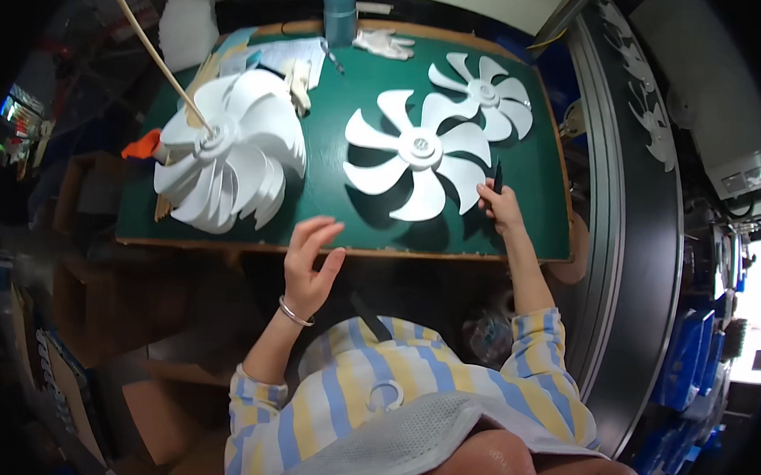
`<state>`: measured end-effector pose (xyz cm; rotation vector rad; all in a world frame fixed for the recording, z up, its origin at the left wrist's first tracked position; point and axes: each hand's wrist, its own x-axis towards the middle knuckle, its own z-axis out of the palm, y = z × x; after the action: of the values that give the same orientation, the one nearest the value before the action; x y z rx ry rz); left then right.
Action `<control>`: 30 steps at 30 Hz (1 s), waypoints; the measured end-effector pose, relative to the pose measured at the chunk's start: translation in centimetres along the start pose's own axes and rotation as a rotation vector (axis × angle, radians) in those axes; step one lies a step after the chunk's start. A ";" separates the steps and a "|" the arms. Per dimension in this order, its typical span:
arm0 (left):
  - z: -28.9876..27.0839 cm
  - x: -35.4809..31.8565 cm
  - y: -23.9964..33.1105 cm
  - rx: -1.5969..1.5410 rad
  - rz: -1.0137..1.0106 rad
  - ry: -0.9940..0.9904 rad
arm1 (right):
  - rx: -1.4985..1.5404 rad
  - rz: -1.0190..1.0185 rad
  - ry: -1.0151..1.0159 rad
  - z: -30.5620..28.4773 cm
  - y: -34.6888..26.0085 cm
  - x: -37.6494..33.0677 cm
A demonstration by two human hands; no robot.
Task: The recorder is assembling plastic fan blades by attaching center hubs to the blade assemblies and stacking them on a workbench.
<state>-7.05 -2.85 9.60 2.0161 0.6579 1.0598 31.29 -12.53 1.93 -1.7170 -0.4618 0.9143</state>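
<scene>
White plastic makes up the seven-bladed fan wheel that lies flat just beyond and to the left of the right hand, one blade reaching to its fingertips. That hand is closed, thumb and fingers pinched round a slim dark tool held upright; whether the fingers also touch the blade is hard to tell at this angle. Raised marks sit on the wheel's hub, too small to read. Farther past the same hand, a second fan wheel lies against the first. Near the front edge of the green tabletop, the left hand hovers half open and free of any object, fingers loosely bent and thumb apart. Beyond it, to the left, stands a stack of fan wheels with a pale rod at its centre. Farther out past the stack are printed sheets, their text blurred, a pen, a white glove and a teal bottle.
</scene>
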 end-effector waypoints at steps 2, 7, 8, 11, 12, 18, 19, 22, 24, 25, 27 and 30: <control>-1.4 2.7 4.1 -0.491 0.070 -0.060 | -0.060 0.032 -0.032 -0.1 1.8 -1.1; -4.9 6.5 13.8 -1.119 0.492 -0.106 | -0.121 0.087 -0.106 -0.2 2.3 -4.8; -5.2 6.8 13.8 -1.142 0.493 -0.097 | -0.149 0.094 -0.156 -0.6 2.5 -5.1; -5.7 6.4 14.3 -1.147 0.480 -0.063 | -0.069 0.116 -0.158 0.8 4.1 -5.4; -5.9 6.2 14.5 -1.145 0.476 -0.051 | -0.039 0.126 -0.161 1.2 4.3 -5.5; -6.3 5.7 15.1 -1.152 0.479 -0.026 | -0.150 0.076 -0.219 2.5 3.9 -5.9; -6.3 5.5 15.1 -1.151 0.479 -0.024 | -0.159 0.098 -0.266 2.7 3.4 -6.4; -6.3 5.6 15.0 -1.157 0.472 -0.021 | -0.234 0.095 -0.285 4.0 3.5 -7.5; -6.3 5.7 15.1 -1.153 0.467 -0.024 | -0.302 0.007 -0.460 4.9 3.8 -8.3; -6.3 5.7 15.2 -1.151 0.467 -0.022 | -0.334 0.017 -0.484 5.7 3.2 -9.1; -6.3 5.9 15.0 -1.153 0.460 -0.019 | -0.291 0.112 -0.568 6.8 2.9 -9.9; -6.0 6.3 14.9 -1.150 0.449 -0.014 | -0.315 0.148 -0.662 7.5 2.3 -11.0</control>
<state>-7.41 -4.78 26.68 1.1308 -0.4144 1.2524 18.33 -16.27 2.71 -1.7116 -0.9618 1.5946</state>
